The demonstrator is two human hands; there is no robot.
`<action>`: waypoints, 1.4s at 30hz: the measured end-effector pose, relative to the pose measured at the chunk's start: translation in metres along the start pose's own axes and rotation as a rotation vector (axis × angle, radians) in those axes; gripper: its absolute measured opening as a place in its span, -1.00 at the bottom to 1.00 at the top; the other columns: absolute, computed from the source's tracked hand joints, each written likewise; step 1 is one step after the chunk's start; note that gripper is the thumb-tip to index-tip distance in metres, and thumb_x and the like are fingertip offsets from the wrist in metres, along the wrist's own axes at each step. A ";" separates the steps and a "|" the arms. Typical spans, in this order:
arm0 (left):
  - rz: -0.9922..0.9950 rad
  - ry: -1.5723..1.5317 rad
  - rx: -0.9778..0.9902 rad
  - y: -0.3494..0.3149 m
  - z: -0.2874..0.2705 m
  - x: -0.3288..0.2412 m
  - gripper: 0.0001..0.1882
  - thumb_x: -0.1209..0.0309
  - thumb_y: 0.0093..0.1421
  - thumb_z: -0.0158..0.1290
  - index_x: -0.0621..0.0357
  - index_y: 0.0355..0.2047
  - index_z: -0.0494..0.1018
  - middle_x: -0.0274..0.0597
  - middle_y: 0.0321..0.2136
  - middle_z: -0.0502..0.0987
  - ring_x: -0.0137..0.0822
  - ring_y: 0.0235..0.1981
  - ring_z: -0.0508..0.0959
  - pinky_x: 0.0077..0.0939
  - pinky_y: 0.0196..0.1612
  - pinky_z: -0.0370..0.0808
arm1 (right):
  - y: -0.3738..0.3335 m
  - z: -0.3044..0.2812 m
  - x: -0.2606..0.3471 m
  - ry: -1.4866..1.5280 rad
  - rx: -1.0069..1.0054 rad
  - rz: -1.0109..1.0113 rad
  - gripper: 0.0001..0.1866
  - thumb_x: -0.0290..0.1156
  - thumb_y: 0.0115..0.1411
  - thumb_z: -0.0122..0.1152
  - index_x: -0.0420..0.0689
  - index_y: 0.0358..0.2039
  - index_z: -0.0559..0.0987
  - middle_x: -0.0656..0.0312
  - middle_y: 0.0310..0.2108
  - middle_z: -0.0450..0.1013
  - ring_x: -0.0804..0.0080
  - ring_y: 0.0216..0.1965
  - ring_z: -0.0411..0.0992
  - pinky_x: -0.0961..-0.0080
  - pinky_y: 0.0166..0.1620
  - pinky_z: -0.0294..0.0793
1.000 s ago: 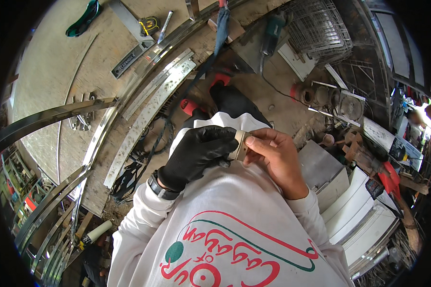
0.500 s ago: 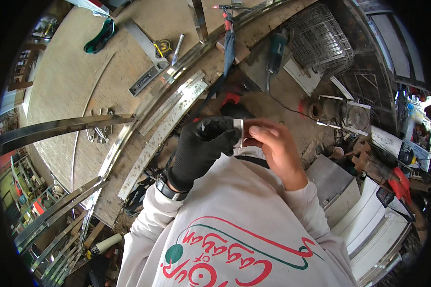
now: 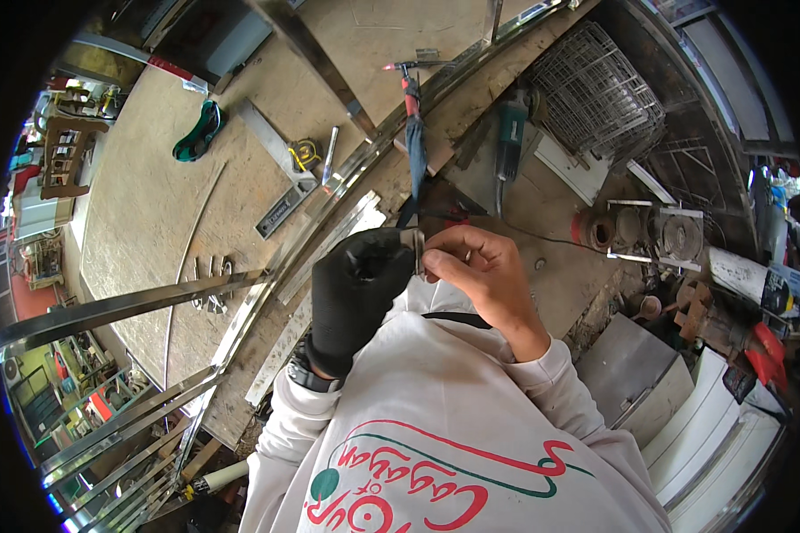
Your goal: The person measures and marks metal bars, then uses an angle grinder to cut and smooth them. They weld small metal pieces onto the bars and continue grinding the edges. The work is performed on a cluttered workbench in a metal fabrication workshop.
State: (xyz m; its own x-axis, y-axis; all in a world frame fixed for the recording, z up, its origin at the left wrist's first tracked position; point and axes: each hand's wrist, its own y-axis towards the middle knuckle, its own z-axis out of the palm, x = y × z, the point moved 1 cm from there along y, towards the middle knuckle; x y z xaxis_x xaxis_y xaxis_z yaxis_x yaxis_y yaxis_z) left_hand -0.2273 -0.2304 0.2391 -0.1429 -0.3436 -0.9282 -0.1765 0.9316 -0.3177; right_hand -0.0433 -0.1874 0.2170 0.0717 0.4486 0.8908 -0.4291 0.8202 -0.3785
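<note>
My left hand [image 3: 354, 289], in a black knit glove, is closed with its thumb and fingers on a small flat metal piece [image 3: 413, 247]. From the other side my bare right hand [image 3: 482, 274] meets it, thumb and curled fingers pinching the same piece's edge. The piece is held up in front of my chest; its exact shape is mostly hidden by my fingers. Beyond my hands lies a torch [image 3: 412, 102] with a blue fabric-covered cable, across a long shiny metal bar.
On the wooden table lie green goggles [image 3: 199, 131], a square [image 3: 280, 210], a yellow tape measure [image 3: 304, 156], a marker [image 3: 331, 155] and several clamps [image 3: 212, 298]. Metal tubes [image 3: 133, 311] stick up at left. At right are an angle grinder [image 3: 510, 133], wire racks [image 3: 596, 84] and a metal box [image 3: 620, 360].
My view has shifted, so the table and tools sit lower and farther right. The metal piece has turned from a bright, broad face to a darker, narrower one; both hands keep hold.
</note>
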 end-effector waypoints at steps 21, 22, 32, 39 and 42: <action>0.082 0.379 -0.259 0.112 0.115 -0.056 -0.80 0.44 0.31 0.25 0.35 -0.16 0.60 -0.28 -0.43 0.63 -0.50 -0.46 0.58 -0.56 -0.39 0.53 | 0.116 -0.122 0.083 -0.751 0.103 -0.411 -0.90 -0.55 0.22 0.38 -0.25 -0.42 0.63 0.26 -0.40 0.58 0.53 -0.49 0.46 0.50 -0.40 0.44; -0.053 0.133 -0.205 0.112 0.114 -0.051 -0.80 0.43 0.32 0.25 0.34 -0.15 0.59 -0.27 -0.42 0.63 -0.50 -0.46 0.58 -0.55 -0.39 0.53 | 0.116 -0.124 0.086 -0.595 0.098 -0.286 -0.92 -0.59 0.23 0.36 -0.28 -0.41 0.63 0.25 -0.39 0.60 0.55 -0.48 0.47 0.52 -0.40 0.45; -0.270 -0.388 -0.075 0.180 0.124 0.148 -0.71 0.40 0.45 0.04 0.22 0.11 0.53 -0.27 -0.25 0.66 -0.47 -0.31 0.62 -0.57 -0.25 0.54 | 0.210 -0.174 -0.061 -0.008 -0.060 0.486 -0.80 -0.35 0.27 0.42 -0.20 -0.20 0.66 0.25 -0.31 0.63 0.50 -0.35 0.61 0.59 -0.29 0.61; -0.078 0.122 -0.457 0.190 0.127 0.155 -0.65 0.48 0.26 0.22 0.18 0.06 0.58 -0.04 -0.18 0.65 -0.16 -0.17 0.67 -0.33 -0.07 0.55 | 0.231 -0.127 -0.113 0.187 -0.242 0.489 -0.76 -0.37 0.29 0.39 -0.31 -0.20 0.64 0.11 -0.31 0.64 0.39 -0.38 0.67 0.49 -0.36 0.67; -0.034 0.460 -0.638 0.196 0.120 0.145 -0.51 0.44 0.15 0.34 0.22 0.09 0.54 0.01 -0.11 0.63 -0.14 -0.07 0.65 -0.26 0.01 0.53 | 0.222 -0.112 -0.115 0.088 -0.373 0.450 -0.77 -0.39 0.31 0.35 -0.34 -0.24 0.63 0.09 -0.40 0.63 0.40 -0.49 0.64 0.53 -0.54 0.60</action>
State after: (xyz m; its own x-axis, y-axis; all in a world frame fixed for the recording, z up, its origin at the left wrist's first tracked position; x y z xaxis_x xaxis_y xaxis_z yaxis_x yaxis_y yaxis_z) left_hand -0.1657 -0.0838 0.0187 -0.4914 -0.5148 -0.7025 -0.6932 0.7195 -0.0423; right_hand -0.0462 -0.0174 0.0027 0.0374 0.7962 0.6039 -0.0901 0.6045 -0.7915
